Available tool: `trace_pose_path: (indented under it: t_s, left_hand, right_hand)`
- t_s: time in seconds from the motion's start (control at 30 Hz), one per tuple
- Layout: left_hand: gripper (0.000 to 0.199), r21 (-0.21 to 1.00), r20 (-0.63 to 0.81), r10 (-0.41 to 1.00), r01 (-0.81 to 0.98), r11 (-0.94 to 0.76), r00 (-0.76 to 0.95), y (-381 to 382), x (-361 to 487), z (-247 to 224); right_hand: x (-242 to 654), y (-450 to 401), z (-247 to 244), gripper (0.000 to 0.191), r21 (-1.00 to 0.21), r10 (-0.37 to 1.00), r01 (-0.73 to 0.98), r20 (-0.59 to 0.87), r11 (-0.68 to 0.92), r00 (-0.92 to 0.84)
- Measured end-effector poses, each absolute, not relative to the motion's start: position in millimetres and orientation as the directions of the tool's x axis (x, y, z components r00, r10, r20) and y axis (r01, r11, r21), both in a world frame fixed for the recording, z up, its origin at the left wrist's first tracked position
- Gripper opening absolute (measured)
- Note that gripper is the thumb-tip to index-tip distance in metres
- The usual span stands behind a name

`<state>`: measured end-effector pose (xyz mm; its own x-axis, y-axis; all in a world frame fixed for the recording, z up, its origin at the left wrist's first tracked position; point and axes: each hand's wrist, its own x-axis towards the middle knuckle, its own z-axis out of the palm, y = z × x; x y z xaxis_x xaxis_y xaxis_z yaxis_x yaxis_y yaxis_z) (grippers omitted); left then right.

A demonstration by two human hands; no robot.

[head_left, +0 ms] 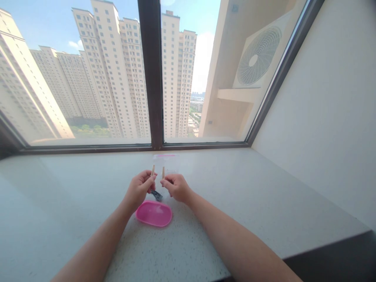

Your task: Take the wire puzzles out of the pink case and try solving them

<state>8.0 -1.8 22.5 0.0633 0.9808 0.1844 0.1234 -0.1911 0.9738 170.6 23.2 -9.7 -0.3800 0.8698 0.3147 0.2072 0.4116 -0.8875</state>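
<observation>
Upright between the thumb and fingers of my left hand (142, 187) is a slim, light-wood piece that looks like a small clothespin (153, 170). My right hand (176, 185) pinches a similar small wooden clothespin (163, 172), a short gap to the right of the first. Both hands are closed and face each other above the counter. Just below them lies a small dark grey, crumpled-looking thing (158, 196); its kind is not clear. Nearer to me sits a shallow pink oval tray (154, 224), close to my left wrist.
Behind my hands, a clear plastic bag with a pink strip (166, 156) lies flat on the pale speckled counter (249, 203). A dark-framed window (157, 78) rises at the back edge. A white wall (329, 117) bounds the right side.
</observation>
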Motion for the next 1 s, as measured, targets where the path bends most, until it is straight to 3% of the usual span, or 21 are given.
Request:
trace_pose_path:
  t_s: [1.0]
  left_hand:
    - [0.037, 0.960, 0.233, 0.964, 0.128, -0.249, 0.127, -1.4, 6.2, 17.8]
  right_hand:
    - [171.8, 22.9, -5.0, 0.025, -0.924, 0.878, 0.107, 0.306, 0.367, -0.368]
